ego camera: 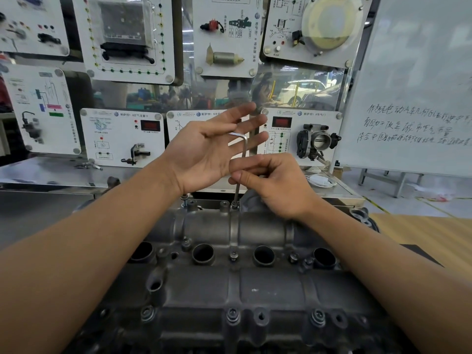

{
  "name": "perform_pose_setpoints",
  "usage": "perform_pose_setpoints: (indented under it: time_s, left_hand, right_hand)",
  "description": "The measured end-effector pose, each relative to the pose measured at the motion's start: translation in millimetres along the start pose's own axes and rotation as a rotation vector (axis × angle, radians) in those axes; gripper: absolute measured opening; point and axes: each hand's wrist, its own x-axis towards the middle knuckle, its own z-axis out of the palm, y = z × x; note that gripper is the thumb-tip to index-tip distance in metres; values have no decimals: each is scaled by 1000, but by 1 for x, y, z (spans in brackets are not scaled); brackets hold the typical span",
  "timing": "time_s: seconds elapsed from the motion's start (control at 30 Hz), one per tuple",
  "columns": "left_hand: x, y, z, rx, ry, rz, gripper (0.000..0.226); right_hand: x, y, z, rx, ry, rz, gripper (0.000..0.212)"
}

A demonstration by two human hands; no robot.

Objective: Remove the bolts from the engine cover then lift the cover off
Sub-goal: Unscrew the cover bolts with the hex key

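I have the dark grey cast-metal engine cover [255, 290] lying across the lower half of the head view, bolted down and not yet lifted. Above its far edge, my left hand [201, 149] is spread flat, palm toward me, fingers straight. The short arm of the silver L-shaped hex key [244, 149] lies across those fingers, so the hand steadies it without closing on it. The key's long shaft drops straight down into a bolt at the middle of the far edge [234, 205]. My right hand [278, 185] pinches that shaft between thumb and fingertips.

I judge the job to be early to midway. Three flanged bolts [233, 314] sit along the cover's near edge, and one small bolt [233, 255] stands at the centre, between the round plug wells. A few bosses near the right end of the near edge look empty, but I cannot tell whether bolts came out of them. The lift is all ahead.

On the writing, the white training panel [122, 136] beyond the cover carries a round VW badge and a printed Chinese heading with "1.8". The panel with the throttle body [301, 136] carries the same. The whiteboard [413, 98] at right has three handwritten Chinese lines I cannot read with confidence.
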Motion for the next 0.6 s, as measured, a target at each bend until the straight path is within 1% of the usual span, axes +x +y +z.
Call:
perform_pose_setpoints:
  time_s: [0.13,0.2,0.27,0.33,0.4,0.47,0.5,0.6]
  left_hand:
    - [-3,2,-8,1,-162,-50,47]
    - [-3,5,-7,63,-186,-79,50]
    - [-1,7,-3,235,-84,-85,47]
    - [4,4,5,446,105,-49,38]
    - [9,0,12,577,289,6,24]
    - [12,-3,17,592,405,42,11]
    - [12,-4,19,584,443,49,8]
    - [12,-4,22,515,494,47,11]
  right_hand:
    - [-2,0,-1,-17,14,-7,11]
    - [-2,-1,-2,-55,12,-15,8]
    - [-3,-3,0,-56,10,-15,4]
    - [-4,-4,2,-37,6,-7,6]
    - [-4,-6,3,-36,-10,-5,9]
    - [-3,-6,4,-41,-28,2,7]
    - [-3,-6,4,-48,-29,2,5]
    - [-4,-6,5,-77,-4,-11,2]
